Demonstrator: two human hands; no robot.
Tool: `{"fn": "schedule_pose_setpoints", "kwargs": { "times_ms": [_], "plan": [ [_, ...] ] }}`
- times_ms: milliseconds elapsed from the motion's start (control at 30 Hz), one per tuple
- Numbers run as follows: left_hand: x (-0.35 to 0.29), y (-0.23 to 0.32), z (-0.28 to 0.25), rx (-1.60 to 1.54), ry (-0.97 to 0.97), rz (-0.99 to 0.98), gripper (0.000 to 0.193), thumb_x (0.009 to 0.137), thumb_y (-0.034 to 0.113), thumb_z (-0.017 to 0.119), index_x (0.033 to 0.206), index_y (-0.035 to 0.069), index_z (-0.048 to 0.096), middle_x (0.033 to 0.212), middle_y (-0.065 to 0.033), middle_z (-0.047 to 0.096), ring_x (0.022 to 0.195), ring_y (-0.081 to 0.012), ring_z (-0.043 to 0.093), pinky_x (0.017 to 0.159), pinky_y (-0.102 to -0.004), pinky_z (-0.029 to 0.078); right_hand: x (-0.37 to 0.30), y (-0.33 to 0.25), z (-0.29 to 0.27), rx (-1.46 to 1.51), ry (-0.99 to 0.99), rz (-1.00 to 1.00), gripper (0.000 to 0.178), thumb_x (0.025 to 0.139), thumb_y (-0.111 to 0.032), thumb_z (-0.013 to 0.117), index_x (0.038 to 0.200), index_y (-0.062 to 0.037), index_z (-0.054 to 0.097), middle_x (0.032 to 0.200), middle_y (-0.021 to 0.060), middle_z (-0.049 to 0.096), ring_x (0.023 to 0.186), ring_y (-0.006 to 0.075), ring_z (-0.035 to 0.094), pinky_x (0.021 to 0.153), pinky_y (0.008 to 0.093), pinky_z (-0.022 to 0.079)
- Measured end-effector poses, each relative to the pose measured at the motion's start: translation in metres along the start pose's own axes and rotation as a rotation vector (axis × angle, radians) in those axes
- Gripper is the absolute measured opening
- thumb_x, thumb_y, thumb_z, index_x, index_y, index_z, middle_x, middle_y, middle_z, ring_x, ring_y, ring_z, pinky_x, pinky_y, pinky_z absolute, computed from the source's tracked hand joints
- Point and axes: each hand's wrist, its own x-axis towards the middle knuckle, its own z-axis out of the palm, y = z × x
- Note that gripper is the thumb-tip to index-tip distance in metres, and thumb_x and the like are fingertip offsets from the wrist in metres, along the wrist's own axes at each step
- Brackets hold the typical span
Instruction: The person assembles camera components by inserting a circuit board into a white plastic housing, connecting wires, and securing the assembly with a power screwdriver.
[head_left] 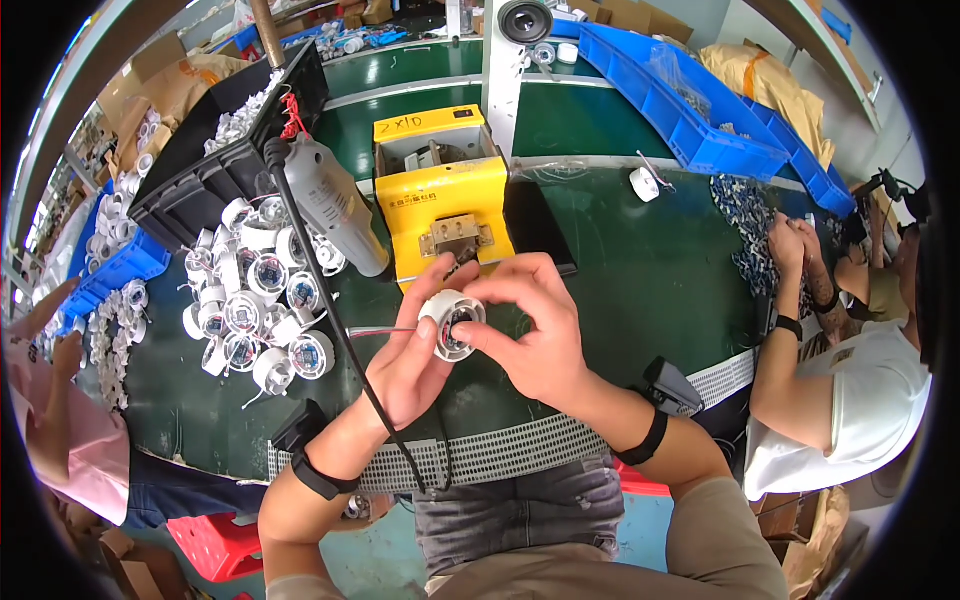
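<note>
- As the head view shows, the housing [446,316] is up between both hands, above the bench [500,400] and in front of the machine [440,205].
- The left hand [405,375] grips it, thumb and fingers closed about its side; the right hand [540,330] pinches its rim between index and thumb, the thumb tip over the open face. The remaining right fingers are partly hidden.
- Too hard a press by that thumb could, I judge, crack or tilt the board [461,315] inside.
- The wires [378,331] trail leftward past the left thumb; a snag or tug might strain their joints.
- The cable [320,272] crosses in front of the left wrist, so a leftward reach could catch it and drag the tool [332,200] into the pile [243,312].
- A loosened left grip could drop the housing.
</note>
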Motion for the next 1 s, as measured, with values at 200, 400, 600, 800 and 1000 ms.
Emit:
{"fn": "schedule_pose_setpoints", "kwargs": {
  "times_ms": [200, 400, 600, 800, 1000],
  "plan": [
    [-0.001, 0.002, -0.008, 0.145, 0.025, -0.042, 0.064, 0.1, 0.031, 0.045, 0.15, 0.007, 0.013, 0.145, -0.0141, 0.034, 0.131, -0.0231, 0.039, 0.108, -0.0376, 0.031, 0.001, 0.011, 0.002, 0.479, -0.11, 0.358, 0.024, 0.08, 0.004, 0.068, 0.103, 0.0012, 0.064, 0.111, 0.012, 0.057, 0.098, 0.021, 0.063, 0.083, 0.0289, 0.053],
    [0.005, 0.014, -0.008, 0.311, 0.164, -0.264, 0.052, 0.092, -0.002, 0.051, 0.141, 0.001, 0.032, 0.119, -0.0105, 0.055, 0.098, -0.0198, 0.061, 0.078, -0.0319, 0.058, 0.011, 0.018, -0.003, 0.038, -0.186, 0.081, 0.026, 0.082, 0.001, 0.067, 0.107, -0.0008, 0.064, 0.101, 0.011, 0.063, 0.09, 0.0185, 0.065, 0.075, 0.0282, 0.053],
    [0.005, 0.002, -0.021, 0.298, 0.265, -0.402, 0.044, 0.093, 0.004, 0.051, 0.135, 0.001, 0.038, 0.119, -0.0111, 0.054, 0.101, -0.0209, 0.06, 0.082, -0.0353, 0.058, 0.049, -0.009, 0.044, -0.11, -0.044, -0.051, 0.064, 0.073, -0.016, 0.079, 0.128, -0.0021, 0.048, 0.111, 0.0178, 0.063, 0.095, 0.0285, 0.065, 0.081, 0.0364, 0.052],
    [0.002, 0.003, -0.027, 0.247, 0.252, -0.428, 0.042, 0.1, 0.023, 0.045, 0.137, 0.005, 0.036, 0.127, -0.0145, 0.051, 0.113, -0.0284, 0.057, 0.084, -0.0438, 0.056, 0.063, -0.003, 0.095, -0.043, -0.209, 0.185, 0.078, 0.077, -0.019, 0.075, 0.139, -0.0037, 0.031, 0.121, 0.0223, 0.056, 0.107, 0.0328, 0.06, 0.09, 0.0403, 0.048],
    [0.006, 0.002, -0.028, 0.206, 0.322, -0.534, 0.033, 0.096, 0.008, 0.042, 0.129, 0.001, 0.044, 0.114, -0.0125, 0.056, 0.091, -0.0228, 0.065, 0.076, -0.0345, 0.059, 0.065, -0.02, 0.063, 0.533, 0.142, -0.169, 0.063, 0.09, -0.019, 0.053, 0.137, 0.0032, 0.018, 0.094, 0.012, 0.055, 0.07, 0.0169, 0.057, 0.061, 0.0316, 0.05]
  ]
}}
